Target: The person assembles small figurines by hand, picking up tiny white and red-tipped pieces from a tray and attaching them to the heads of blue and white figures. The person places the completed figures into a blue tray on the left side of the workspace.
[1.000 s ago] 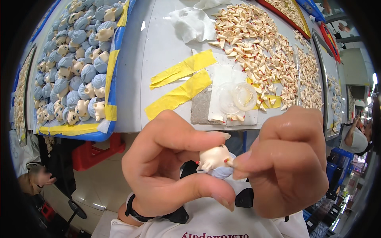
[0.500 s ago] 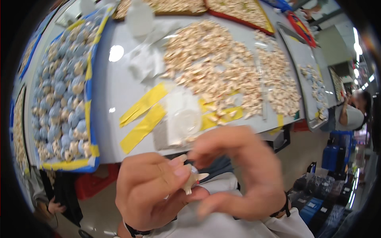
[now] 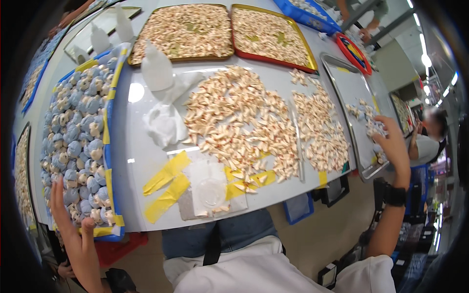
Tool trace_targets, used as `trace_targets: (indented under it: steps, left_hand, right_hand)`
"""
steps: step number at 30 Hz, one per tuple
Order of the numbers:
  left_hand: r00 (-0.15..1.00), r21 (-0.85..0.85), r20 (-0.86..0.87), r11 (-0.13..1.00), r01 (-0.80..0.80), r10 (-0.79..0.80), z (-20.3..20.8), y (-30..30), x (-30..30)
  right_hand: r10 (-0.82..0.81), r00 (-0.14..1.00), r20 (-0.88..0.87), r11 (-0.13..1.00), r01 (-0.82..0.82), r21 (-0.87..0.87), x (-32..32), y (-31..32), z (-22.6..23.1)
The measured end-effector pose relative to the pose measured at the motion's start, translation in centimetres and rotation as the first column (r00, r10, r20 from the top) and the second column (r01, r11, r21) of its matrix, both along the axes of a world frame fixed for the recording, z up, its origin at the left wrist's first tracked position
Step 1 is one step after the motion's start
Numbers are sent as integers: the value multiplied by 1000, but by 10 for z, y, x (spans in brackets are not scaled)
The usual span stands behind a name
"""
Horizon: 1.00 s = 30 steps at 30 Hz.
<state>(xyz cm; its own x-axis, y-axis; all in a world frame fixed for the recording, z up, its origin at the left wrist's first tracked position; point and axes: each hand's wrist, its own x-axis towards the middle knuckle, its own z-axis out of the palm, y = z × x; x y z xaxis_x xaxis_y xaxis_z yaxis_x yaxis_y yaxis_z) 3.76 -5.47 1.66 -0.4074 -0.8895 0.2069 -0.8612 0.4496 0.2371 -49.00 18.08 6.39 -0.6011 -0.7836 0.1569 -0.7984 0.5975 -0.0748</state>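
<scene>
At the left, my left hand [image 3: 74, 239] is over the near edge of a blue tray [image 3: 109, 185] with yellow tape on its rim. Its fingers are stretched and nothing shows in them. Small round blue-and-cream figure pieces [image 3: 73, 149] fill that tray. Far to the right, my right hand [image 3: 394, 145] reaches over a metal tray [image 3: 354, 88]. Its thumb and fingers are apart, beside some blue-and-cream pieces [image 3: 362, 111]; I see nothing held. Between my hands, a wide heap of small cream pointed pieces [image 3: 239, 122] with reddish marks lies on the table.
A white squeeze bottle [image 3: 157, 71] and crumpled white tissue [image 3: 165, 124] stand left of the heap. Yellow tape strips [image 3: 168, 173] and a clear round dish [image 3: 213, 192] lie near the front edge. Two trays of cream pieces [image 3: 185, 29] sit behind. A person [image 3: 427, 141] is at far right.
My hands were together in front of me around a small cream-and-blue piece. Now they are spread wide, the left at the blue tray, the right at the metal tray. The piece is out of them.
</scene>
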Motion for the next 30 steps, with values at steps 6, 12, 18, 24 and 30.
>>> trace_targets:
  steps: [6,12,18,24,30]
  left_hand:
    - [996,83,-18,993,-83,85,-5,-7,-27]
    - [997,-42,41,997,-58,60,6,-29,-38]
    - [977,-88,-213,996,-7,-12,2,-23,-36]
    - [954,-118,-299,991,-65,27,3,-27,-30]
    - [767,41,-633,994,-100,103,-4,-21,-19]
  right_hand:
    - [509,765,395,856,-499,-135,89,-149,27]
    - [747,485,454,658,-632,-409,167,-291,-30]
    - [689,328,647,697,-544,-466,184,-313,-46]
    - [710,229,666,702,-297,-647,163,-250,-8]
    - [502,119,857,863,-7,-504,184,-148,-4]
